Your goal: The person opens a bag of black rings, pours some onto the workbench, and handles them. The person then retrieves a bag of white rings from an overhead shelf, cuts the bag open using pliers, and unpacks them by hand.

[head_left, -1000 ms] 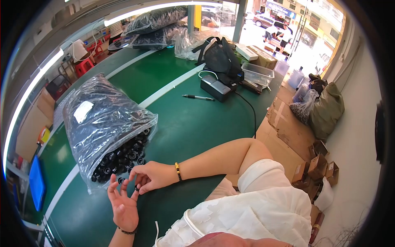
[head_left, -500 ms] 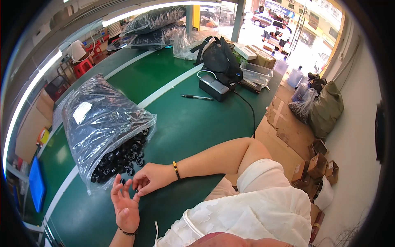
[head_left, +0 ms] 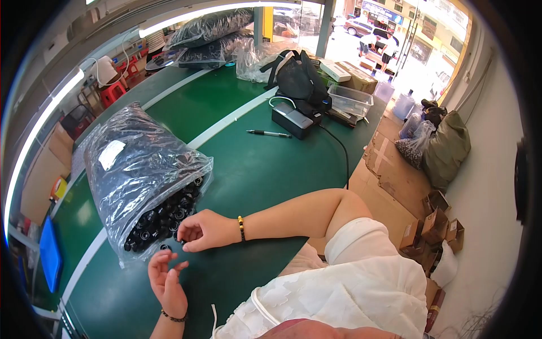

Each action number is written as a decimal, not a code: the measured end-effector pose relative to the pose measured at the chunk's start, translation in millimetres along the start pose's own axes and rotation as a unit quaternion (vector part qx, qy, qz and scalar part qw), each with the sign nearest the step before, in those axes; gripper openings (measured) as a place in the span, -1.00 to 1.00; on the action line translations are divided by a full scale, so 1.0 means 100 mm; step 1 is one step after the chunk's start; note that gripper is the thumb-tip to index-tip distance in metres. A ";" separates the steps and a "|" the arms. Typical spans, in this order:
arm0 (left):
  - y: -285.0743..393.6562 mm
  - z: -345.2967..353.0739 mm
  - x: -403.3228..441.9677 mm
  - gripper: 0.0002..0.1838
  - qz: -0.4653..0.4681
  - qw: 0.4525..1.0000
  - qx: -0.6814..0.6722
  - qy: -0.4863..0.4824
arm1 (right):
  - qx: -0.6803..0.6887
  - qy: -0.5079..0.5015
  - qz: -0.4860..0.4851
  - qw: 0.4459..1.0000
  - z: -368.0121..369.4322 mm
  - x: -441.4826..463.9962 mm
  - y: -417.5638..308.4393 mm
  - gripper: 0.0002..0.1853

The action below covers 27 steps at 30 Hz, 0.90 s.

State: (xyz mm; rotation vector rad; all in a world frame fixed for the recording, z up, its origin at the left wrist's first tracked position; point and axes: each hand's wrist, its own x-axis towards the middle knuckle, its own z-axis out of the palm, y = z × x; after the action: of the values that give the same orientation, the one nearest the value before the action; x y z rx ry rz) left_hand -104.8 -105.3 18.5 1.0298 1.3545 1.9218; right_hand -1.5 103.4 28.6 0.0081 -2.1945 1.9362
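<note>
A clear plastic bag (head_left: 132, 175) lies on the green table (head_left: 254, 169), its mouth toward me. Small black round parts (head_left: 161, 223) fill the mouth. My right hand (head_left: 200, 230) is at the edge of these parts, thumb and fingers curled together around a small dark piece, mostly hidden. Lower and to the left, my left hand (head_left: 168, 282) is raised with its fingers loosely bent and apart. One black part (head_left: 165, 247) is at the fingertips of my left hand; whether it is held or lies on the table behind them is unclear.
A pen (head_left: 269, 134), a dark box with a cable (head_left: 296, 120), a black backpack (head_left: 296, 76) and a clear tray (head_left: 350, 101) are farther back. A blue tray (head_left: 51, 254) is at the left. Cardboard boxes (head_left: 435, 226) stand at the right. Two people (head_left: 388, 51) are outside.
My right hand has moved slightly up and left, toward the black parts. My left hand has drawn apart from it, its fingers more bent.
</note>
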 end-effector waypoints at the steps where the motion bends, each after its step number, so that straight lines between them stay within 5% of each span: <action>1: -0.01 -0.03 0.01 -0.55 0.000 1.000 0.000 0.000 | 0.017 0.017 -0.018 1.000 0.01 0.00 0.01 -0.75; 3: 0.00 -0.03 0.03 -0.64 -0.104 0.992 -0.068 -0.022 | 0.034 0.033 -0.037 0.998 0.03 -0.01 -0.01 -0.75; 6: 0.06 0.11 0.04 -0.67 -0.144 0.981 -0.128 -0.028 | -0.073 0.017 -0.142 0.987 0.04 -0.06 -0.05 -0.74; 8: 0.01 0.09 0.03 -0.63 -0.140 0.980 -0.137 -0.032 | -0.206 -0.019 -0.310 0.928 0.05 -0.06 -0.01 -0.69; 10: -0.02 0.03 0.03 -0.61 -0.158 0.985 -0.049 -0.055 | -0.183 -0.037 -0.292 0.938 0.08 -0.08 -0.01 -0.68; 16: -0.06 0.01 0.03 -0.66 -0.157 0.985 -0.069 -0.026 | -0.186 -0.047 -0.341 0.920 0.08 -0.07 -0.10 -0.68; 19: -0.02 0.00 0.04 -0.66 -0.180 0.980 -0.082 -0.034 | -0.130 -0.036 -0.334 0.933 0.09 -0.12 -0.18 -0.74; 22: -0.02 0.02 0.05 -0.67 -0.155 0.986 -0.016 -0.062 | -0.019 -0.133 -0.233 0.963 0.05 -0.19 -0.36 -0.78; 23: 0.03 0.06 0.05 -0.68 -0.153 0.986 -0.013 -0.063 | 0.124 -0.171 -0.181 0.961 0.07 -0.24 -0.50 -0.79; 24: 0.05 0.05 0.06 -0.68 -0.145 0.988 -0.012 -0.055 | 0.261 -0.206 -0.122 0.935 0.09 -0.31 -0.69 -0.79; 27: 0.02 0.03 0.06 -0.70 -0.226 0.973 -0.006 -0.045 | 0.420 -0.262 -0.168 0.852 0.14 -0.61 -1.32 -0.80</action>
State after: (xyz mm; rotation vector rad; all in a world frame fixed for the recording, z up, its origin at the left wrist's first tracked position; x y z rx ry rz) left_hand -105.7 -99.6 22.6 0.7152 1.3811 1.5255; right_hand 75.2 63.4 145.9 1.0801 -1.2116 2.6778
